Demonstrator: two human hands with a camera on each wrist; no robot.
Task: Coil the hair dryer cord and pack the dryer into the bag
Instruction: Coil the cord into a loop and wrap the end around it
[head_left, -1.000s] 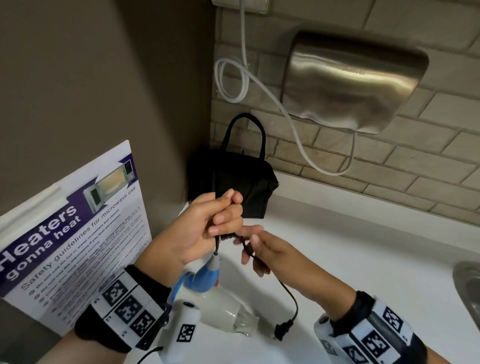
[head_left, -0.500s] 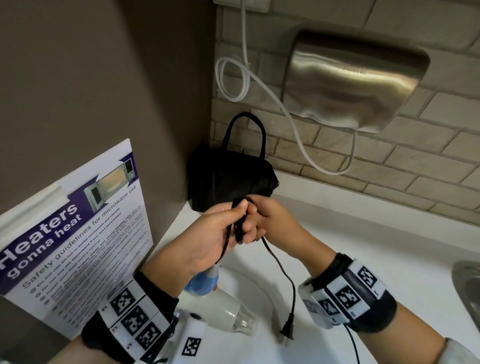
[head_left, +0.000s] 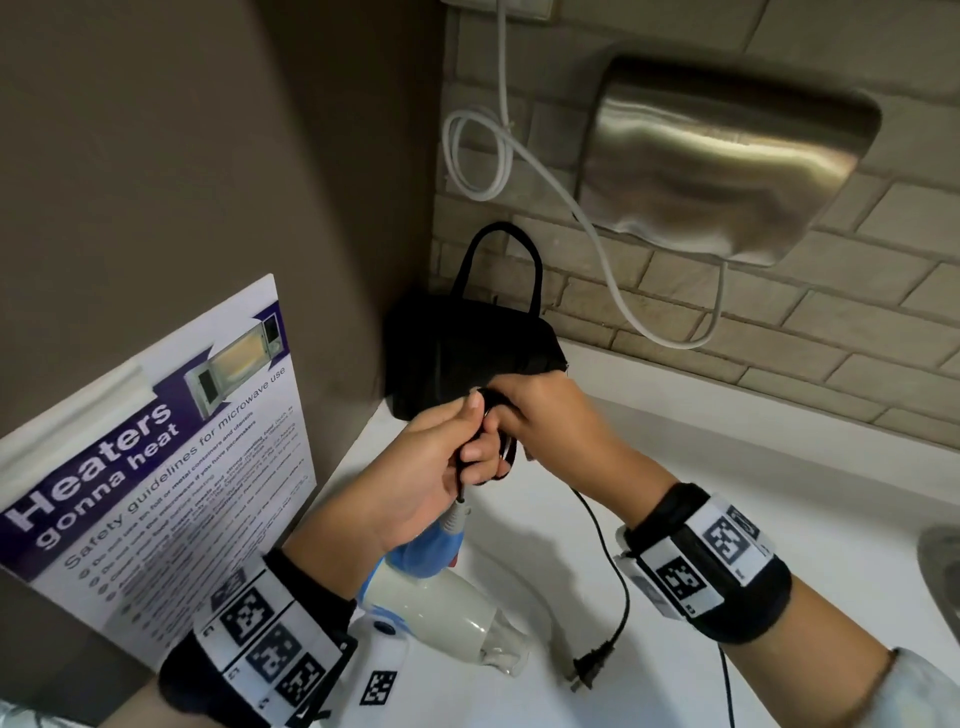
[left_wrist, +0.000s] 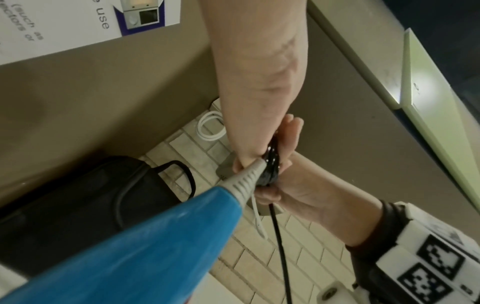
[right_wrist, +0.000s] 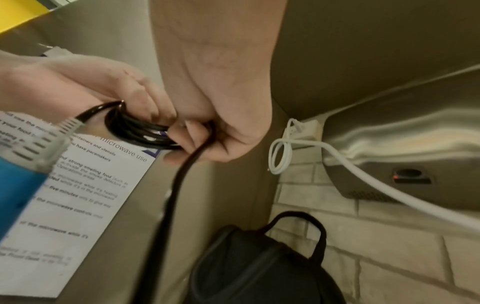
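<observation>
Cord (head_left: 597, 540), black, is looped in a small coil gripped by the left hand (head_left: 415, 467); the loose run is pinched by the right hand (head_left: 540, 415), right against it. Below, the plug (head_left: 584, 673) lies on the white counter (head_left: 753, 467) beside the dryer (head_left: 431, 608). The bag (head_left: 467, 358) is stood in the corner behind.

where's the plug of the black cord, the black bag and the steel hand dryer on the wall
two-pin plug of the black cord (head_left: 586, 670), head view, on the plug body.
black fabric bag with loop handles (head_left: 441, 353), head view, on its front panel.
brushed steel hand dryer (head_left: 727, 156), head view, middle of its cover.
</observation>
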